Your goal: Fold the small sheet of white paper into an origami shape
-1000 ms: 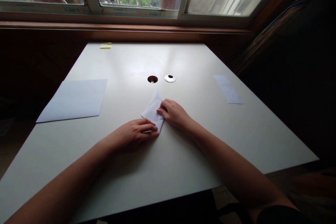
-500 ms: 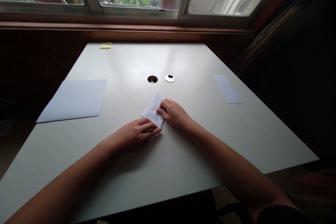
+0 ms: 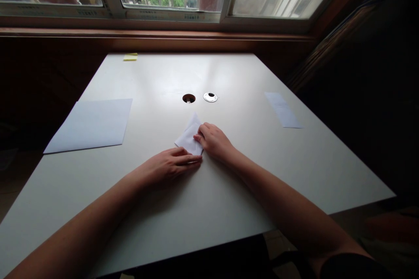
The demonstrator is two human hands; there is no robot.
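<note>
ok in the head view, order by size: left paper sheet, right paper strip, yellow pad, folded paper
left paper sheet
right paper strip and folded paper: too alike, latter partly covered
yellow pad

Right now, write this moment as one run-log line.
left hand: on folded paper, near end | right hand: on folded paper, right side | large sheet: at left | paper strip: at right

The paper (image 3: pixel 189 140), white and folded into a small pointed shape, shows overlapping layers. It lies between the left hand (image 3: pixel 172 161) and the right hand (image 3: pixel 214 139), its near edge partly hidden by the left fingers, its right side by the right fingers. One tip points beyond both hands; another corner juts just past the left knuckles.
</note>
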